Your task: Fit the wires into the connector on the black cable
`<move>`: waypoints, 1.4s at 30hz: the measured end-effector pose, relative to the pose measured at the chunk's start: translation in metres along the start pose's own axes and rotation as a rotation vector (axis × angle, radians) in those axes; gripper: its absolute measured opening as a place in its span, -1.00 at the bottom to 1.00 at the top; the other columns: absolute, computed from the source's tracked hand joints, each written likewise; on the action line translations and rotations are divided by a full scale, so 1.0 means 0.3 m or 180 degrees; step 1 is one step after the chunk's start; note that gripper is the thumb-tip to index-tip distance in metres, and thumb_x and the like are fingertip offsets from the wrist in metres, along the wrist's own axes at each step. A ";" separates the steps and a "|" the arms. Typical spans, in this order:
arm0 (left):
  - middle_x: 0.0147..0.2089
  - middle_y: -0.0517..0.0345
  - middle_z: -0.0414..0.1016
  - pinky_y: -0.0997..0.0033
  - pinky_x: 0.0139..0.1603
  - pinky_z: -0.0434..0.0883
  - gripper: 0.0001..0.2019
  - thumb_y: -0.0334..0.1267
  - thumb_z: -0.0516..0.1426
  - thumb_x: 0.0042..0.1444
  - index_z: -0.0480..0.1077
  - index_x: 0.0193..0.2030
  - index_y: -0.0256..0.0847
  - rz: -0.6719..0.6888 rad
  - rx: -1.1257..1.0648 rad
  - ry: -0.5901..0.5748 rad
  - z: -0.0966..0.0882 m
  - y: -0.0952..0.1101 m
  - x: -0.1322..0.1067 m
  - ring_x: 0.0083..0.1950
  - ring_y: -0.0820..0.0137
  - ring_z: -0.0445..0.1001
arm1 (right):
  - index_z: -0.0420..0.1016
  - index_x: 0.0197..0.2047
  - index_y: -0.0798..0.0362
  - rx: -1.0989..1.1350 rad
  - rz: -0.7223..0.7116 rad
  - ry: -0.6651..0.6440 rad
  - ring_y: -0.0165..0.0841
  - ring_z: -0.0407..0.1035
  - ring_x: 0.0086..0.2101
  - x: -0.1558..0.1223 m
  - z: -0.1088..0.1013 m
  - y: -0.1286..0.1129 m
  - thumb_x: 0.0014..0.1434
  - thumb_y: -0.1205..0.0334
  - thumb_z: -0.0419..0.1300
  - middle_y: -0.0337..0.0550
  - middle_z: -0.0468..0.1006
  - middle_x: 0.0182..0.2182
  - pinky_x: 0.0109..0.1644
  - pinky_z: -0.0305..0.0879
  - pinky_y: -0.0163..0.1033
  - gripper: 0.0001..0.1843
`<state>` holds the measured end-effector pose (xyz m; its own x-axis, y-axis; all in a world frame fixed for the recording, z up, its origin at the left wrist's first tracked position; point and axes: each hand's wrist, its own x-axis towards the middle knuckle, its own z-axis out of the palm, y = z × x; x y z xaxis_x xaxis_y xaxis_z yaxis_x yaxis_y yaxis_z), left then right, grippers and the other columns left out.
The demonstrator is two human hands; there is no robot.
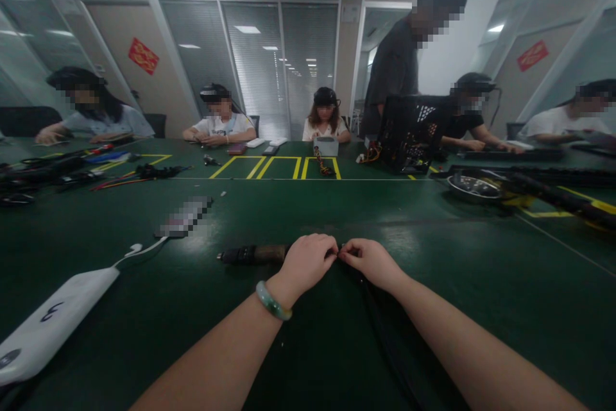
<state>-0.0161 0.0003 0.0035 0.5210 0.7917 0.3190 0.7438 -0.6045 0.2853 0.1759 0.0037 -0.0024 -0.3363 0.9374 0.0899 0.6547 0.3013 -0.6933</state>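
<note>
A dark cylindrical tool (253, 254), with a narrow metal tip and a brownish middle, lies on the green table and looks like a power screwdriver. My left hand (308, 262) covers its right end, thumb and fingers pinched together. Close beside it, my right hand (374, 263) is closed in a pinch too, fingertips almost meeting those of the left. Whatever small piece sits between the fingertips is too dark and hidden to name. From under my right hand a black cable (380, 327) runs down toward the table's near edge. A jade-coloured bangle (272, 301) circles my left wrist.
A white power bank (62, 321) with a white cord to a phone (185, 217) lies at left. Cable bundles (43, 174) are behind it. A black computer case (414, 135) and a round metal-rimmed part (474, 186) stand farther right. Several people work across the table.
</note>
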 end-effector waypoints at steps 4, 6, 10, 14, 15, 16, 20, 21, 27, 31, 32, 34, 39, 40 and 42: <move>-0.19 0.16 0.46 0.29 -0.07 0.32 -0.89 -0.29 0.13 0.14 0.37 -0.17 -0.14 -0.0073 -0.0012 0.0078 0.006 -0.001 0.000 -0.13 0.31 0.42 | 0.56 -0.33 0.01 0.0027 -0.0027 0.0022 -0.38 0.40 -0.38 0.005 0.009 0.016 0.14 0.16 0.15 -0.25 0.58 -0.40 -0.33 0.18 -0.34 -0.82; -0.20 0.16 0.45 0.30 -0.08 0.33 -0.89 -0.28 0.14 0.13 0.37 -0.19 -0.15 -0.0122 -0.0005 0.0088 0.005 -0.002 0.000 -0.14 0.31 0.42 | 0.56 -0.33 0.01 0.0053 -0.0016 0.0036 -0.38 0.40 -0.38 0.004 0.009 0.018 0.14 0.16 0.15 -0.26 0.58 -0.39 -0.33 0.18 -0.34 -0.82; -0.21 0.16 0.46 0.30 -0.10 0.33 -0.93 -0.31 0.12 0.14 0.37 -0.22 -0.15 -0.0093 0.0002 0.0044 -0.002 0.003 0.000 -0.15 0.32 0.42 | 0.57 -0.31 0.00 0.0035 0.0005 0.0000 -0.39 0.40 -0.39 0.000 0.004 0.011 0.15 0.14 0.15 -0.26 0.59 -0.39 -0.35 0.18 -0.34 -0.81; -0.18 0.19 0.46 0.30 -0.07 0.32 -0.92 -0.35 0.09 0.15 0.39 -0.23 -0.13 0.0009 -0.0027 0.0015 -0.009 0.008 0.000 -0.13 0.34 0.42 | 0.57 -0.31 0.01 0.0002 -0.0008 0.0022 -0.38 0.40 -0.39 -0.001 0.001 0.002 0.15 0.15 0.15 -0.25 0.59 -0.40 -0.35 0.18 -0.34 -0.81; -0.17 0.19 0.46 0.30 -0.05 0.32 -0.91 -0.35 0.09 0.15 0.39 -0.22 -0.13 0.0016 -0.0036 0.0001 -0.009 0.008 0.000 -0.12 0.34 0.42 | 0.57 -0.31 0.01 0.0000 -0.0002 0.0013 -0.38 0.40 -0.39 -0.001 0.001 0.001 0.15 0.15 0.15 -0.25 0.59 -0.39 -0.34 0.18 -0.34 -0.81; -0.16 0.18 0.46 0.29 -0.04 0.32 -0.91 -0.35 0.09 0.15 0.39 -0.22 -0.14 0.0005 -0.0043 -0.0015 -0.010 0.009 0.000 -0.12 0.34 0.42 | 0.57 -0.31 0.01 0.0004 0.0012 0.0005 -0.38 0.41 -0.39 -0.001 0.001 0.000 0.15 0.15 0.15 -0.24 0.59 -0.39 -0.34 0.18 -0.34 -0.81; -0.15 0.16 0.46 0.28 -0.05 0.34 -0.89 -0.29 0.11 0.15 0.37 -0.17 -0.14 -0.0152 -0.0067 -0.0012 -0.011 0.011 -0.002 -0.10 0.32 0.42 | 0.57 -0.31 0.01 0.0034 0.0075 -0.0015 -0.38 0.41 -0.39 -0.003 0.000 -0.004 0.15 0.16 0.15 -0.25 0.59 -0.39 -0.34 0.19 -0.34 -0.82; -0.15 0.16 0.45 0.28 -0.06 0.35 -0.88 -0.28 0.12 0.14 0.36 -0.16 -0.14 -0.0199 -0.0075 0.0007 -0.012 0.011 -0.003 -0.11 0.32 0.42 | 0.57 -0.31 0.01 0.0045 0.0084 -0.0018 -0.38 0.41 -0.38 -0.004 -0.001 -0.005 0.16 0.16 0.15 -0.25 0.59 -0.38 -0.34 0.19 -0.34 -0.82; -0.16 0.14 0.44 0.29 -0.07 0.35 -0.93 -0.30 0.10 0.16 0.36 -0.21 -0.17 -0.0253 -0.0063 -0.0011 -0.012 0.014 -0.003 -0.13 0.33 0.43 | 0.57 -0.29 0.02 0.0005 0.0114 -0.0032 -0.37 0.42 -0.38 -0.005 -0.003 -0.008 0.16 0.14 0.14 -0.22 0.60 -0.37 -0.33 0.21 -0.33 -0.80; -0.14 0.17 0.45 0.30 -0.03 0.33 -0.90 -0.37 0.09 0.14 0.37 -0.21 -0.15 -0.0096 -0.0037 -0.0004 -0.008 0.014 0.000 -0.11 0.35 0.42 | 0.57 -0.30 0.03 0.0011 0.0043 -0.0005 -0.38 0.41 -0.40 -0.001 0.001 -0.003 0.16 0.14 0.14 -0.22 0.59 -0.39 -0.34 0.19 -0.34 -0.79; -0.13 0.17 0.45 0.30 -0.02 0.32 -0.89 -0.38 0.10 0.13 0.36 -0.20 -0.14 -0.0087 -0.0037 0.0010 -0.007 0.013 0.000 -0.10 0.34 0.42 | 0.57 -0.30 0.03 0.0028 0.0024 -0.0006 -0.38 0.40 -0.39 0.000 0.002 0.000 0.16 0.14 0.14 -0.23 0.59 -0.39 -0.34 0.19 -0.34 -0.79; -0.13 0.15 0.45 0.28 -0.02 0.32 -0.88 -0.35 0.11 0.12 0.35 -0.17 -0.15 -0.0130 -0.0052 0.0037 -0.006 0.012 -0.001 -0.10 0.32 0.42 | 0.57 -0.32 0.04 0.0056 0.0020 0.0001 -0.38 0.40 -0.40 0.002 0.005 0.006 0.16 0.14 0.14 -0.24 0.58 -0.41 -0.35 0.18 -0.35 -0.79; -0.16 0.14 0.44 0.27 -0.06 0.34 -0.90 -0.27 0.12 0.13 0.35 -0.20 -0.17 -0.0195 -0.0047 0.0042 -0.010 0.011 -0.005 -0.13 0.31 0.42 | 0.57 -0.31 0.03 0.0126 0.0027 -0.0017 -0.38 0.41 -0.38 0.002 0.006 0.009 0.15 0.16 0.14 -0.25 0.59 -0.39 -0.33 0.20 -0.35 -0.80; -0.16 0.14 0.44 0.27 -0.06 0.33 -0.91 -0.27 0.11 0.14 0.36 -0.21 -0.17 -0.0180 -0.0036 0.0034 -0.011 0.012 -0.006 -0.13 0.31 0.42 | 0.57 -0.30 0.03 0.0121 0.0034 -0.0034 -0.38 0.41 -0.38 0.001 0.004 0.007 0.15 0.16 0.14 -0.24 0.59 -0.38 -0.33 0.20 -0.34 -0.80; -0.15 0.14 0.44 0.27 -0.04 0.33 -0.92 -0.29 0.08 0.17 0.37 -0.22 -0.17 -0.0129 -0.0018 0.0009 -0.013 0.014 -0.006 -0.12 0.31 0.42 | 0.57 -0.29 0.03 0.0091 0.0048 -0.0062 -0.37 0.42 -0.38 0.001 0.002 0.003 0.15 0.15 0.14 -0.23 0.60 -0.37 -0.32 0.21 -0.33 -0.79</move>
<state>-0.0155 -0.0039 0.0076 0.4892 0.8153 0.3097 0.7620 -0.5723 0.3031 0.1760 0.0042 -0.0035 -0.3399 0.9382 0.0656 0.6402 0.2819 -0.7147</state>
